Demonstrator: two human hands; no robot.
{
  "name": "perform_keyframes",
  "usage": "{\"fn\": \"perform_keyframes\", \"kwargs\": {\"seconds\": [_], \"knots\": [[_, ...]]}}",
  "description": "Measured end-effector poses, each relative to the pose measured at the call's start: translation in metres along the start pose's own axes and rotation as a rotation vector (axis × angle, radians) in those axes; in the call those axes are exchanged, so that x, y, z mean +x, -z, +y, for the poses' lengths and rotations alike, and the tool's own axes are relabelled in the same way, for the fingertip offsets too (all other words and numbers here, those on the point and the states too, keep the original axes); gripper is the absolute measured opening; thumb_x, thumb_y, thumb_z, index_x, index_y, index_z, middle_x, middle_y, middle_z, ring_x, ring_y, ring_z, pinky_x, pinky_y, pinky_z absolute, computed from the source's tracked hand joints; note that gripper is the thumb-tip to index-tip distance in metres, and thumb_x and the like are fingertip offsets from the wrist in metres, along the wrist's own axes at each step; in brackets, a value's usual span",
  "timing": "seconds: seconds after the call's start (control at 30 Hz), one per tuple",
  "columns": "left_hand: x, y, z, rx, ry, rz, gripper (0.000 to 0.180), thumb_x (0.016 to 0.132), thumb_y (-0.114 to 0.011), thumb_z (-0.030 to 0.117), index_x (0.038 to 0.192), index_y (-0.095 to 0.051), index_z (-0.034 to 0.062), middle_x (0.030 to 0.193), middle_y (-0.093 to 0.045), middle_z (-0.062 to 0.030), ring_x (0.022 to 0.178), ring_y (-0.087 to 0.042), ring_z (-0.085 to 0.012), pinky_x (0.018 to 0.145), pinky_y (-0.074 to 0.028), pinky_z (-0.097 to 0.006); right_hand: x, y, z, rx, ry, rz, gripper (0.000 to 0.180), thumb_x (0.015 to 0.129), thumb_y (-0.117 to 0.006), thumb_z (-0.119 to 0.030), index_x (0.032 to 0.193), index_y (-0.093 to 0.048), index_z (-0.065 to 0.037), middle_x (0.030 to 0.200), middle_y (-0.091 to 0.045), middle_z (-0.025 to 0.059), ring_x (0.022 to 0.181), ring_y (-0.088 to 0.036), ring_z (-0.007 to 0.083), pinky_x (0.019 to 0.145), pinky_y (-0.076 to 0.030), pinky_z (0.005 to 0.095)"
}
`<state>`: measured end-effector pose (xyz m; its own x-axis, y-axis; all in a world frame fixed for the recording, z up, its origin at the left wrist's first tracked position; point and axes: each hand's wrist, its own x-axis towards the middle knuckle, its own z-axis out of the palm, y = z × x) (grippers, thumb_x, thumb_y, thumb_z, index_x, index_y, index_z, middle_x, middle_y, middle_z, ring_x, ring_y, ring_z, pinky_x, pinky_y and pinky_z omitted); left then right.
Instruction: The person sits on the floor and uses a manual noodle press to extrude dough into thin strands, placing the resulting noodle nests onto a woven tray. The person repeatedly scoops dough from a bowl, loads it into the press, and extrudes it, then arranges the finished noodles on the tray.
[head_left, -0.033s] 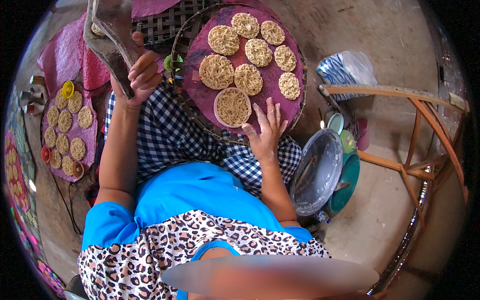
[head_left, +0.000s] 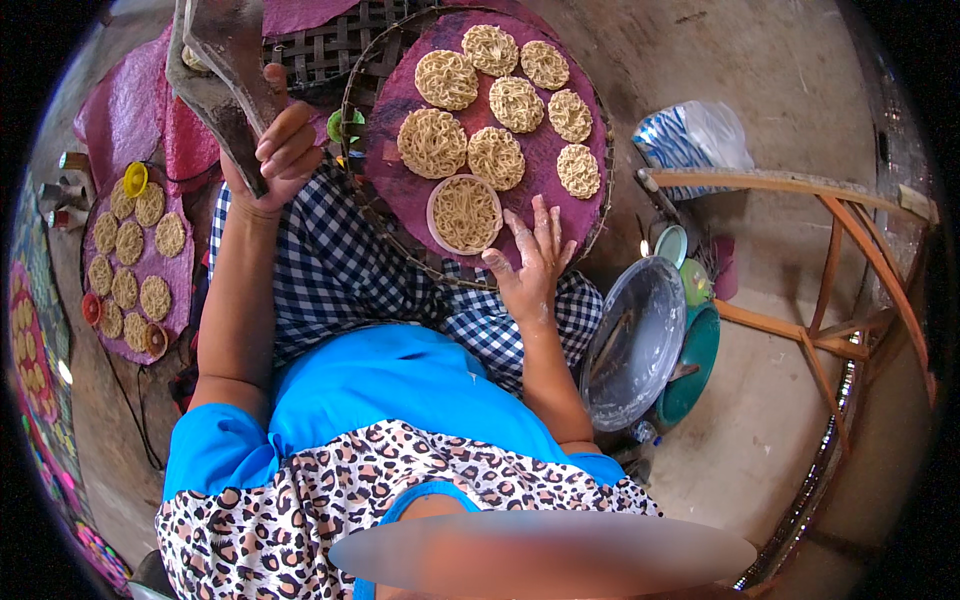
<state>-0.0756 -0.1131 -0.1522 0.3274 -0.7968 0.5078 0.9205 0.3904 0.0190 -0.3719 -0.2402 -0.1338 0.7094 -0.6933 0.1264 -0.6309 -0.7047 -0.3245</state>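
Note:
My left hand (head_left: 275,150) is closed around a worn, dark two-armed press-like tool (head_left: 228,85), raised at the upper left. My right hand (head_left: 535,255), dusted with white powder, has its fingers spread over the near right part of a round tray. Its thumb and fingertips are close to a pale ring (head_left: 432,222) around a disc of noodle strands (head_left: 467,214); whether they touch is unclear. Several noodle rounds (head_left: 433,143) lie on the tray's purple sheet (head_left: 545,185). The woven tray rim (head_left: 350,120) is by my checked lap.
To the left, another purple sheet (head_left: 180,270) holds more noodle rounds and a yellow ring (head_left: 136,180). A grey basin (head_left: 630,345) and a green basin (head_left: 700,370) stand at my right. Beyond them are a wooden frame (head_left: 780,183) and a plastic bag (head_left: 700,140).

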Motion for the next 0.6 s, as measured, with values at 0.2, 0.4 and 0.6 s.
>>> {"fn": "perform_keyframes", "kwargs": {"seconds": [0.2,0.4,0.6], "knots": [[0.0,0.0,-0.001,0.066,0.003,-0.002,0.032,0.094,-0.036,0.019,0.124,-0.041,0.0078,0.063,-0.044,-0.0037,0.047,-0.043,-0.0102,0.046,-0.037,-0.023,-0.006,0.004,-0.004,0.054,0.055,0.011,0.068,0.07,-0.052,-0.066,0.113,-0.058,-0.014,0.14,-0.029,0.0124,0.13,-0.02,0.0388,0.097,-0.003,0.066],[-0.001,0.005,0.001,0.013,0.05,-0.074,0.037,0.094,-0.033,0.028,0.126,-0.038,0.01,0.066,-0.043,-0.0036,0.05,-0.042,-0.0108,0.053,-0.038,-0.026,-0.003,0.002,-0.01,0.063,0.09,0.118,0.068,0.075,-0.045,-0.066,0.121,-0.053,-0.016,0.14,-0.028,0.0137,0.13,-0.019,0.0394,0.097,0.001,0.0646],[0.002,0.004,0.001,-0.016,0.079,-0.099,0.037,0.094,-0.032,0.027,0.126,-0.039,0.01,0.067,-0.042,-0.0036,0.051,-0.042,-0.0109,0.053,-0.036,-0.026,-0.006,0.007,-0.009,-0.135,0.186,0.067,0.071,0.075,-0.036,-0.07,0.117,-0.057,-0.017,0.139,-0.03,0.0147,0.129,-0.021,0.0398,0.097,0.004,0.0633]]}}
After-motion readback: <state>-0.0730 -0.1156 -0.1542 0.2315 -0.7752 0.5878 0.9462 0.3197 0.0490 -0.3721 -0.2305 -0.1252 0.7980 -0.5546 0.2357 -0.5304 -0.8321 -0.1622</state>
